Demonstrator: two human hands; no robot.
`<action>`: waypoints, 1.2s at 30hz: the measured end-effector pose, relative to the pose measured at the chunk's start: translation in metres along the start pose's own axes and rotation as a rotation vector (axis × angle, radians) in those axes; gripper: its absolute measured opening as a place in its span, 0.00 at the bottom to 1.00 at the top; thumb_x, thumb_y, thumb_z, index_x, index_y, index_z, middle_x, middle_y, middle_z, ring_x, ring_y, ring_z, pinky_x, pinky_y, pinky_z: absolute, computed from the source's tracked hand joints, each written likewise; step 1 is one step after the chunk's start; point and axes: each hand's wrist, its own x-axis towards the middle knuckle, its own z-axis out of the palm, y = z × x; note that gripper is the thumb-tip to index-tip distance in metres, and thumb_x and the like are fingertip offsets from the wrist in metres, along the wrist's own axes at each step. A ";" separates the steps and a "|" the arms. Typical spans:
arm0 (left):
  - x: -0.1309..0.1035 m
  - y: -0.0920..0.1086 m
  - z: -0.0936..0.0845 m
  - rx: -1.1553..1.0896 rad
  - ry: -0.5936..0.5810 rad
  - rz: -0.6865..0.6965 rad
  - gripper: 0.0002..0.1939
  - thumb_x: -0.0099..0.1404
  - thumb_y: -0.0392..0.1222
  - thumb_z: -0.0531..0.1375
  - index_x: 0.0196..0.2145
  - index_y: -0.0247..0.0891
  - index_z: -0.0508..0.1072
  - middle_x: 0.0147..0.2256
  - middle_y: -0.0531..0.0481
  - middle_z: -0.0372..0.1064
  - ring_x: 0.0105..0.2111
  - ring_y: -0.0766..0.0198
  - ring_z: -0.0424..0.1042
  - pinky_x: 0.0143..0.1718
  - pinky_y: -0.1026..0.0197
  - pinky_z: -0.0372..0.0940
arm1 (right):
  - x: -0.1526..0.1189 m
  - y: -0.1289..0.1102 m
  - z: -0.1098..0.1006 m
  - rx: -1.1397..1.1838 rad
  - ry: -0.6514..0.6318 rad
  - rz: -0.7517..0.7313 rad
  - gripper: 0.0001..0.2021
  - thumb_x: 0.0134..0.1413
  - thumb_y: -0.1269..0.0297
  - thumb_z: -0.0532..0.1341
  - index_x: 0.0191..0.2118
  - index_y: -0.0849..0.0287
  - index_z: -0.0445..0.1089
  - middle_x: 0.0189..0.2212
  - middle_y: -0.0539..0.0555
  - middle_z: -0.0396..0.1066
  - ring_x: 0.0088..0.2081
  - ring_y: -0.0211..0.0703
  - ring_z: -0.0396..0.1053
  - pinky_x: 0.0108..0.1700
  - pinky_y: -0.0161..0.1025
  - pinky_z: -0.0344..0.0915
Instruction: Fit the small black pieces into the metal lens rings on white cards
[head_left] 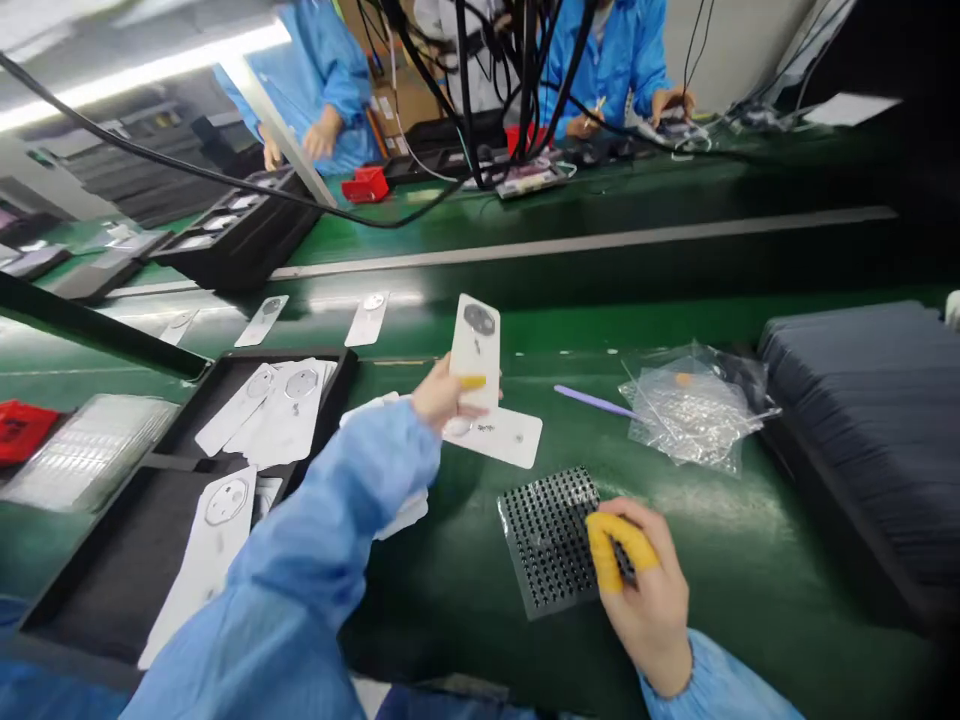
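Note:
My left hand [442, 395], a yellow cot on one finger, grips a white phone back cover [475, 355] with a dark round camera area, tilted up above the bench. Another white phone back cover [517, 438] lies crosswise just below it; whether my fingers touch it I cannot tell. More white covers are partly hidden behind my left sleeve. My right hand [645, 590], with yellow cots on thumb and forefinger, is closed in a pinch at the right edge of a clear sheet of small black dots [551, 540]. What is between those fingertips is too small to make out.
Black trays [97, 570] with white covers stand at left. A purple stick [592, 400] and clear plastic bags [682, 410] lie ahead, beside a black bin of dark sheets [862, 430] at right. Several covers rest on the belt [570, 325]. Co-workers in blue stand across.

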 end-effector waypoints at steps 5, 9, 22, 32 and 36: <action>-0.130 -0.095 0.025 -0.336 -0.291 -0.155 0.40 0.57 0.44 0.66 0.63 0.47 0.52 0.47 0.41 0.72 0.37 0.50 0.77 0.21 0.63 0.72 | 0.017 -0.010 -0.003 -0.055 0.085 -0.121 0.13 0.54 0.76 0.60 0.45 0.60 0.67 0.40 0.57 0.67 0.44 0.46 0.68 0.53 0.51 0.67; -0.178 -0.129 0.046 -0.375 -0.255 -0.176 0.34 0.60 0.47 0.64 0.62 0.48 0.57 0.47 0.43 0.70 0.41 0.52 0.75 0.27 0.62 0.74 | 0.010 -0.016 -0.002 -0.076 0.044 -0.164 0.17 0.53 0.77 0.61 0.49 0.59 0.67 0.41 0.57 0.69 0.44 0.46 0.68 0.57 0.55 0.64; -0.186 -0.176 0.035 -0.104 -0.169 0.191 0.31 0.65 0.47 0.59 0.63 0.43 0.58 0.52 0.40 0.68 0.45 0.51 0.73 0.47 0.54 0.72 | 0.002 -0.039 -0.014 -0.092 -0.275 -0.224 0.27 0.58 0.68 0.55 0.63 0.65 0.54 0.62 0.68 0.54 0.62 0.66 0.54 0.57 0.68 0.58; -0.184 -0.167 0.038 -0.328 -0.199 -0.012 0.34 0.63 0.49 0.62 0.64 0.45 0.56 0.51 0.42 0.69 0.34 0.58 0.76 0.35 0.57 0.75 | -0.005 -0.041 0.003 0.284 -0.387 0.143 0.25 0.59 0.67 0.57 0.62 0.57 0.57 0.68 0.59 0.40 0.67 0.60 0.44 0.63 0.63 0.53; -0.179 -0.151 0.033 -0.482 -0.359 -0.066 0.36 0.62 0.47 0.62 0.64 0.46 0.52 0.50 0.41 0.72 0.33 0.57 0.77 0.33 0.56 0.74 | 0.003 -0.048 0.005 0.563 -0.171 0.472 0.22 0.64 0.67 0.51 0.62 0.49 0.53 0.60 0.57 0.61 0.56 0.50 0.67 0.48 0.49 0.75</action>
